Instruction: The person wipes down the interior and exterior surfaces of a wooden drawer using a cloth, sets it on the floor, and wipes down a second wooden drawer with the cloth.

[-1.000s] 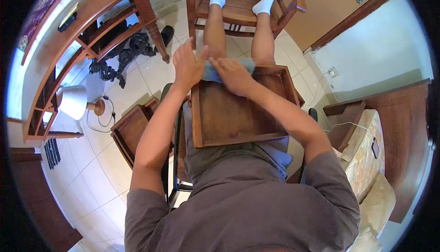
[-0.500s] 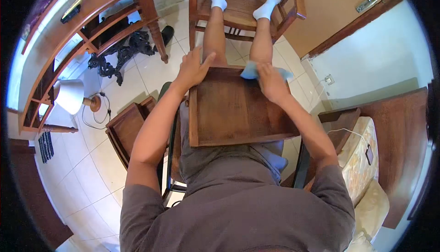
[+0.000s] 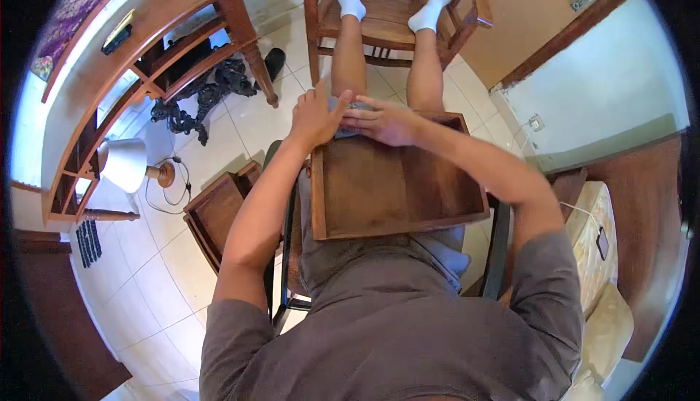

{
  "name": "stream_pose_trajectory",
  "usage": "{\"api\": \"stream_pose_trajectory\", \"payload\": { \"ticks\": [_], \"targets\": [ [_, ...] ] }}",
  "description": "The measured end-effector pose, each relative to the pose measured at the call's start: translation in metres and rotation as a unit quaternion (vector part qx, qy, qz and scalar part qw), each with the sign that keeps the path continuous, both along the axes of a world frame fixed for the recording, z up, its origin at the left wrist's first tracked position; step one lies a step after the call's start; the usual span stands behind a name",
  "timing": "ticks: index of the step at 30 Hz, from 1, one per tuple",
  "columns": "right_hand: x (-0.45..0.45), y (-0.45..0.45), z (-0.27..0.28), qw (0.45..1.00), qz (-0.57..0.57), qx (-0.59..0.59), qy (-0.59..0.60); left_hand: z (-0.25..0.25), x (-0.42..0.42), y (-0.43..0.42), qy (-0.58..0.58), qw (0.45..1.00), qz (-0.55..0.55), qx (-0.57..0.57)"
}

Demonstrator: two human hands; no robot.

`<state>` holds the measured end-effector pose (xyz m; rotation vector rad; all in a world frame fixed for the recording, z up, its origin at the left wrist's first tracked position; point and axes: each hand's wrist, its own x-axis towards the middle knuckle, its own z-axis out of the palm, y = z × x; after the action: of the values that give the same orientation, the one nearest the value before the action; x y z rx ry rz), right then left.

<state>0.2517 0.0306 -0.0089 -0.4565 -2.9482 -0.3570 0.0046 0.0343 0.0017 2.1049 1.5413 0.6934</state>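
A brown wooden drawer [image 3: 397, 189] lies across my lap, its open side facing up. My left hand [image 3: 316, 118] grips the drawer at its far left corner, thumb pointing toward the right hand. Close beside it, my right hand [image 3: 388, 122] presses a light blue cloth [image 3: 348, 131] against the far rim near that same corner. The cloth is bunched and partly hidden under the fingers, which nearly touch my left thumb.
Ahead stands a wooden armchair [image 3: 383, 25] with my socked feet on its seat. Another drawer [image 3: 219, 215] sits on the tiled floor to the left, near a lamp [image 3: 125, 165] and a wooden shelf frame [image 3: 244, 44]. On the right, a phone [image 3: 602, 243] lies on a cushion [image 3: 583, 219].
My right hand has slid the cloth leftward along the drawer's far rim, from the right part to the left corner. The left hand stays at that corner.
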Motion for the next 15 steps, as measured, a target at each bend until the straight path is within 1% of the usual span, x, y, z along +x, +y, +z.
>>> {"api": "stream_pose_trajectory", "payload": {
  "ticks": [1, 2, 5, 8, 11, 14, 15],
  "targets": [
    [0.009, 0.002, 0.005, 0.999, 0.029, 0.012, -0.006, 0.005, 0.003, -0.003, 0.044, 0.999, -0.001, 0.025],
    [0.017, 0.002, 0.011, 0.999, 0.023, 0.009, -0.034, 0.01, 0.006, -0.006, 0.042, 0.999, -0.011, 0.007],
    [0.05, -0.01, 0.026, 0.985, 0.023, 0.033, -0.167, 0.015, 0.004, -0.011, 0.043, 0.998, -0.037, 0.001],
    [0.097, -0.029, 0.029, 0.974, -0.013, 0.05, -0.223, 0.012, 0.002, -0.006, 0.031, 0.998, -0.041, -0.027],
    [0.131, -0.066, 0.042, 0.964, -0.116, -0.021, -0.237, 0.018, 0.003, -0.007, 0.028, 0.998, -0.047, -0.041],
    [0.155, -0.084, 0.05, 0.969, -0.143, -0.055, -0.193, 0.014, 0.006, -0.005, 0.022, 0.997, -0.051, -0.049],
    [0.157, -0.089, 0.055, 0.954, -0.191, -0.081, -0.218, 0.013, 0.006, -0.004, 0.022, 0.997, -0.05, -0.05]
  ]
}}
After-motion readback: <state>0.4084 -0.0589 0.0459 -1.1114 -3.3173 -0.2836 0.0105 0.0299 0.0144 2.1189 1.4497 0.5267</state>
